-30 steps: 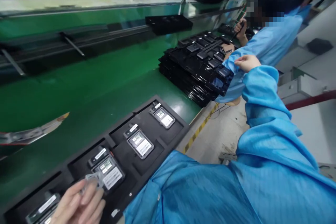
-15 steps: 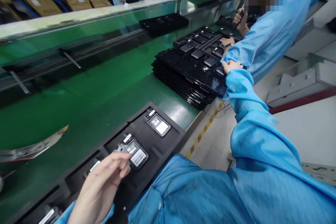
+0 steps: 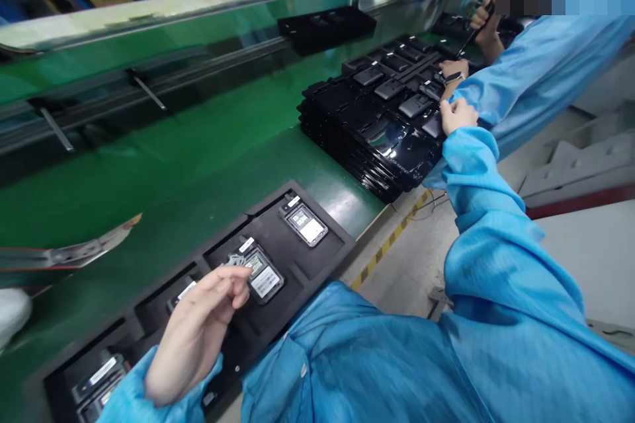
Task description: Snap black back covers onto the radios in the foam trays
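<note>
My left hand [image 3: 211,317] is closed, thumb and fingertips together on a small grey part [image 3: 235,260], mostly hidden by the fingers. It hovers over a black foam tray [image 3: 325,261]. Just past the fingertips lies an open-backed handheld device [image 3: 268,281] with a barcode label. Another such device [image 3: 308,226] sits in the tray's far compartment. Stretched out to the right, my right hand [image 3: 460,116] has its fingers curled at the edge of a stack of black trays [image 3: 342,106], beside a dark device [image 3: 432,127]. What it grips, if anything, is hidden.
A co-worker in a blue sleeve [image 3: 536,79] works at the stack, one hand [image 3: 454,73] close to mine. Dark devices [image 3: 389,88] lie on the top tray. A black tray [image 3: 327,25] rests farther back. At left are a metal strip [image 3: 89,256] and a white bundle [image 3: 12,317].
The view has shifted slightly, so the benches and trays sit a little farther right and higher. My left hand keeps its closed pose over the tray; my right hand stays at the stack's edge.
</note>
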`<act>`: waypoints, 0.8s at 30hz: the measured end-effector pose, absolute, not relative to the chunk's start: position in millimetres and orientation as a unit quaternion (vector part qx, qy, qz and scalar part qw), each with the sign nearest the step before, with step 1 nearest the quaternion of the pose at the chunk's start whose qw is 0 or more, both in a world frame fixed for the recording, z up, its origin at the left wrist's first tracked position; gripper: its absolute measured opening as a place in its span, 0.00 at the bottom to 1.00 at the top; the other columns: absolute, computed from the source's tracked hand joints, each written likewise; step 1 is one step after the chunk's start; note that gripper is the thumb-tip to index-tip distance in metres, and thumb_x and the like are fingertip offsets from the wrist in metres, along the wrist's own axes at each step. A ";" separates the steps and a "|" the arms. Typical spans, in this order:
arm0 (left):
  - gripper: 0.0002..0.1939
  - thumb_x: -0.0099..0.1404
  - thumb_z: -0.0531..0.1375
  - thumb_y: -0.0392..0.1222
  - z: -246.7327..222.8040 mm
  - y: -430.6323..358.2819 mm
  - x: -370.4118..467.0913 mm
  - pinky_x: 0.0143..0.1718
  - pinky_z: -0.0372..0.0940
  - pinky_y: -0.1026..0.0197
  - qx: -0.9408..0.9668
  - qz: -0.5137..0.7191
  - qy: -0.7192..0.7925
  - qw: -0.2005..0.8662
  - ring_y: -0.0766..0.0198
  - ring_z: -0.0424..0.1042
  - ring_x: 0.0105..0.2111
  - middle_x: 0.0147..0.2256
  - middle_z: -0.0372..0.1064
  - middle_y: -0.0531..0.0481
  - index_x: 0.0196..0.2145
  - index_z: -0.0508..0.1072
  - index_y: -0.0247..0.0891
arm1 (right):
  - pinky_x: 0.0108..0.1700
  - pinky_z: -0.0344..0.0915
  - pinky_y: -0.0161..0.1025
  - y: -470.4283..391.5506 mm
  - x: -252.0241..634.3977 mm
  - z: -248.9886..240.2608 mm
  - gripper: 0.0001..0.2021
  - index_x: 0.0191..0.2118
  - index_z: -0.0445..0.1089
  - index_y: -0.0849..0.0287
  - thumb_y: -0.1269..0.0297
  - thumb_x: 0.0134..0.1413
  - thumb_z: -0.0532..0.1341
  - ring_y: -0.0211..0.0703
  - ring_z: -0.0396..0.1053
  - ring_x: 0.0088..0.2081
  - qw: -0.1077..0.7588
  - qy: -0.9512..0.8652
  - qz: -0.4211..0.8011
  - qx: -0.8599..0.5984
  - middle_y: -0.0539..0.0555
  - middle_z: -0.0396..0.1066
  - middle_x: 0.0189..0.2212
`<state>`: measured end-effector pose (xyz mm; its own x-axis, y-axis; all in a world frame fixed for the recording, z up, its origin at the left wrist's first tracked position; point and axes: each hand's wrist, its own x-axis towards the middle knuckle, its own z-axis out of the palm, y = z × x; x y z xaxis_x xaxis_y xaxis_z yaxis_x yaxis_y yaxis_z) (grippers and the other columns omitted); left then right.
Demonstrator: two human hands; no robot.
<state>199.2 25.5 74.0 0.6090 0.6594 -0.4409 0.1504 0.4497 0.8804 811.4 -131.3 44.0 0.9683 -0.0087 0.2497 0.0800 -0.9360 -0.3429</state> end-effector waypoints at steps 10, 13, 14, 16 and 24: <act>0.12 0.60 0.63 0.47 72.3 26.3 196.8 0.32 0.58 0.66 0.500 0.177 0.410 0.742 0.68 0.60 0.30 0.30 0.61 0.51 0.39 0.77 0.39 | 0.40 0.48 0.41 -109.3 789.6 42.3 0.22 0.36 0.68 0.66 0.47 0.55 0.58 0.33 0.47 0.32 0.189 -0.099 -0.150 -0.965 0.61 0.69 0.40; 0.12 0.60 0.63 0.48 71.7 25.7 193.8 0.33 0.58 0.65 0.496 0.178 0.416 0.741 0.67 0.60 0.30 0.29 0.61 0.51 0.38 0.77 0.39 | 0.42 0.48 0.44 -106.0 771.9 48.6 0.22 0.39 0.71 0.67 0.49 0.57 0.58 0.37 0.53 0.37 0.181 -0.121 -0.163 -0.962 0.65 0.69 0.43; 0.12 0.60 0.63 0.48 71.3 25.7 192.6 0.33 0.58 0.65 0.496 0.178 0.418 0.740 0.67 0.60 0.30 0.29 0.61 0.51 0.38 0.77 0.39 | 0.43 0.48 0.45 -106.0 765.5 51.9 0.22 0.40 0.72 0.68 0.49 0.58 0.57 0.39 0.55 0.41 0.176 -0.128 -0.173 -0.961 0.68 0.68 0.46; 0.12 0.60 0.63 0.48 70.5 25.6 189.6 0.33 0.58 0.65 0.497 0.179 0.422 0.737 0.67 0.60 0.30 0.29 0.61 0.51 0.38 0.77 0.39 | 0.45 0.47 0.47 -106.6 753.1 58.4 0.25 0.42 0.73 0.69 0.47 0.58 0.56 0.45 0.56 0.47 0.168 -0.144 -0.190 -0.957 0.71 0.65 0.50; 0.12 0.60 0.63 0.50 59.7 17.2 177.7 0.34 0.57 0.65 0.554 0.207 0.445 0.672 0.65 0.61 0.31 0.29 0.65 0.52 0.38 0.77 0.42 | 0.45 0.50 0.50 -96.0 726.6 67.2 0.35 0.49 0.69 0.83 0.46 0.54 0.60 0.55 0.60 0.51 0.170 -0.137 -0.176 -0.960 0.82 0.65 0.49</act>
<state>177.7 17.2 59.7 0.5183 0.7720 -0.3679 0.2142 0.2993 0.9298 726.6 -96.0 67.2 0.9003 0.2028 0.3851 0.3228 -0.9046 -0.2783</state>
